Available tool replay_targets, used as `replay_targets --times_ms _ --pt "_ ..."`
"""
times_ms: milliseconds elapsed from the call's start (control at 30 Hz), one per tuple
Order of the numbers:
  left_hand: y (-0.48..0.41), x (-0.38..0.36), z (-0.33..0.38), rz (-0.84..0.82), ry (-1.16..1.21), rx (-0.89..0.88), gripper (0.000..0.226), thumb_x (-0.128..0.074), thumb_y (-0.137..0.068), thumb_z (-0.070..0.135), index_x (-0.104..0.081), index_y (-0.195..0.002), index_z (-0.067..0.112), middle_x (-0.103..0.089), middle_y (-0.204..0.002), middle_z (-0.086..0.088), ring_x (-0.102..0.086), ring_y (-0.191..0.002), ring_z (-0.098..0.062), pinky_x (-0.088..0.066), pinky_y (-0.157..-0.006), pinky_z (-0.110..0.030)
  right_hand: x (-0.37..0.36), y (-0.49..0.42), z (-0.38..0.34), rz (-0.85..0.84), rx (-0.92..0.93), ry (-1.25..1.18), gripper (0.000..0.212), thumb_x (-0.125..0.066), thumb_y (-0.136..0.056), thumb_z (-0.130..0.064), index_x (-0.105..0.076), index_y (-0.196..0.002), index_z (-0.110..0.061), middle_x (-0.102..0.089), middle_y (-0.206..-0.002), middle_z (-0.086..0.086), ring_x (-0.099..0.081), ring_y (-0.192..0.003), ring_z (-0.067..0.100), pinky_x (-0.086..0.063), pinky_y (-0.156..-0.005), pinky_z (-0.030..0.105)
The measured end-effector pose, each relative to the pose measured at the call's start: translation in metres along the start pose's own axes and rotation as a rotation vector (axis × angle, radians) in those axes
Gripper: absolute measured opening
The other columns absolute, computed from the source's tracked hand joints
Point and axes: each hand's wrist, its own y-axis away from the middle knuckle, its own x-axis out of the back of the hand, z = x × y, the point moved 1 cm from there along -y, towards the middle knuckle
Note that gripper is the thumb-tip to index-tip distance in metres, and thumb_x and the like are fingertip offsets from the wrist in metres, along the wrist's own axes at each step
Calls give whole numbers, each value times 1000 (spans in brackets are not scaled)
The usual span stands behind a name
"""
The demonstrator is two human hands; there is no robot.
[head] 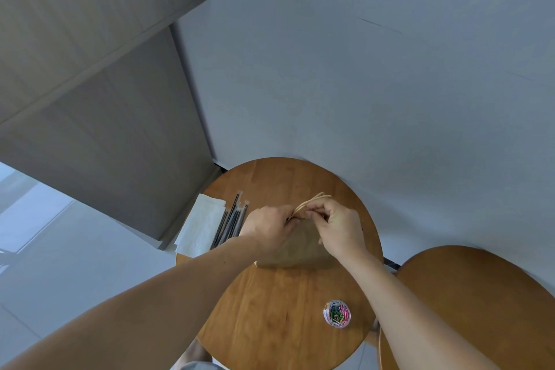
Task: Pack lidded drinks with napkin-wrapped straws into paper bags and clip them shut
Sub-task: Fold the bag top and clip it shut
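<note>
A brown paper bag [295, 246] stands on the round wooden table [270, 303], its twine handles [312, 200] sticking up behind my fingers. My left hand [267, 227] and my right hand [338, 227] both pinch the bag's top edge, close together. Something small and dark sits between the fingertips; I cannot tell what it is. The bag's inside is hidden. A round clear tub of coloured paper clips [337, 313] lies near the table's front right.
White napkins [201, 227] and several black wrapped straws [231, 224] lie at the table's left edge. A second round wooden table [480, 294] stands at the right. A grey wall is right behind, and a grey cabinet [105, 129] at the left.
</note>
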Motion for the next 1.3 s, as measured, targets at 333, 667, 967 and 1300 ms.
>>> replay_targets --times_ms 333,667,967,1300 --pt "-1 -1 5 -6 3 -6 23 -44 -101 33 -64 -103 22 -68 -88 1 -63 -81 -21 -51 -72 -39 -4 -4 3 -13 73 154 7 -70 -90 -25 -76 -92 -28 -69 -78 -23 -59 -54 -9 -44 -56 5" --pt "0 -6 5 18 96 -3 21 -46 -100 31 -59 -88 20 -57 -74 8 -59 -75 -19 -45 -64 -34 -4 -1 14 -30 191 323 12 -71 -88 -26 -75 -100 -27 -75 -84 -9 -69 -73 10 -56 -67 31" --pt "0 -16 3 69 98 4 29 -50 -99 31 -45 -70 32 -48 -63 15 -50 -62 -10 -30 -52 -22 -2 -5 14 -156 136 536 20 -60 -94 -41 -69 -102 -25 -73 -89 -6 -67 -82 16 -54 -70 35" --pt "5 -14 6 59 119 21 18 -51 -98 31 -63 -86 23 -64 -75 7 -61 -72 -15 -49 -63 -32 -2 4 18 -135 206 517 21 -58 -95 -41 -66 -104 -24 -72 -93 -7 -66 -83 13 -54 -70 33"
